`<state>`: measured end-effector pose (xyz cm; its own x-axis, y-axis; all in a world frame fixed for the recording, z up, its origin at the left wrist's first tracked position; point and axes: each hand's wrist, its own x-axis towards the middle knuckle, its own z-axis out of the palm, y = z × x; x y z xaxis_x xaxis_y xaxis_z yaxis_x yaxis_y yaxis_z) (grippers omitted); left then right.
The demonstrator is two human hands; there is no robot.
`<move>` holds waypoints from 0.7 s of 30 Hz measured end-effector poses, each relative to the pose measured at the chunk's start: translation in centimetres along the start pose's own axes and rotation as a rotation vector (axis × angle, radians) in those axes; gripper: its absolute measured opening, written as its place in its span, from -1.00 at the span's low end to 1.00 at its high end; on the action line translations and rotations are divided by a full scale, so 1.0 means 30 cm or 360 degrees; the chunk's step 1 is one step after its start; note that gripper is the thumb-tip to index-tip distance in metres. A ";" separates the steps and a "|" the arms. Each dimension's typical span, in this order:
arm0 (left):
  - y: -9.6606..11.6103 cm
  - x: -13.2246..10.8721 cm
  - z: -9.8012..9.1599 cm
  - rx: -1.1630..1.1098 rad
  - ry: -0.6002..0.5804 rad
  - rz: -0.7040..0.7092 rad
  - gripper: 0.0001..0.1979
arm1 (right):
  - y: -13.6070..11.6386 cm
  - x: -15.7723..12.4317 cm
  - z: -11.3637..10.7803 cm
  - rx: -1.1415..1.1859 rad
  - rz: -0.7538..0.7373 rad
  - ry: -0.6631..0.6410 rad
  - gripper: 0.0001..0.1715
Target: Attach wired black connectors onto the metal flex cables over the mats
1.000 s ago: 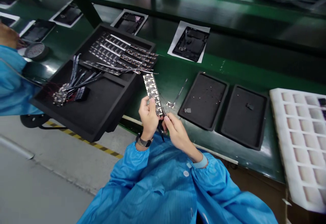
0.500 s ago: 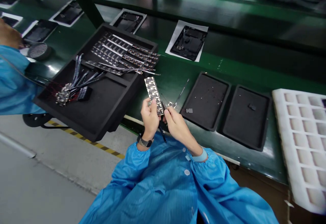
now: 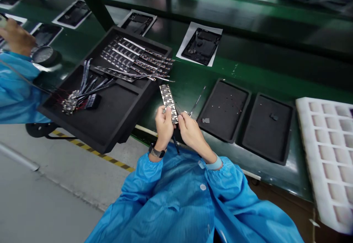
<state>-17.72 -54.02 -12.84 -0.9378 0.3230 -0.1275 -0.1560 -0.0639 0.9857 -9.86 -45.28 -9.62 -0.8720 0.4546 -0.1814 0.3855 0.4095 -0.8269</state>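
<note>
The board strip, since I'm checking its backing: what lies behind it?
Beyond the board strip, green table shows; a black tool juts out below. Whatever lies directly behind it is covered by the strip and left hand.

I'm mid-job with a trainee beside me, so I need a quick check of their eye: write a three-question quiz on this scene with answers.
1. Multiple choice. The dark watch is worn on the person's own: a) left b) right.
2. True or false? The white compartment tray lies to the right of the two flat black trays.
3. Open question. What is held in the left hand?

Key: 1. a. 2. True. 3. A strip of small circuit boards.
</note>
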 end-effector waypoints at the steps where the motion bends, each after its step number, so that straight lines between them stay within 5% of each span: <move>1: -0.001 0.017 -0.003 0.0030 -0.0001 0.0005 -0.58 | -0.003 0.008 0.003 -0.0048 0.0019 0.0008 -0.72; 10: -0.018 0.277 0.008 0.0370 0.0073 0.0142 -0.52 | -0.029 0.107 0.036 -0.0309 0.0114 0.0104 -0.72; 21: 0.008 0.289 0.035 0.0103 -0.0026 -0.0070 -0.50 | 0.004 0.149 0.083 0.0819 0.0257 -0.0041 -0.67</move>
<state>-25.55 -50.26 -13.58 -0.9252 0.3396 -0.1694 -0.1760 0.0116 0.9843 -14.48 -45.18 -11.85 -0.8236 0.4574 -0.3352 0.3232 -0.1072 -0.9403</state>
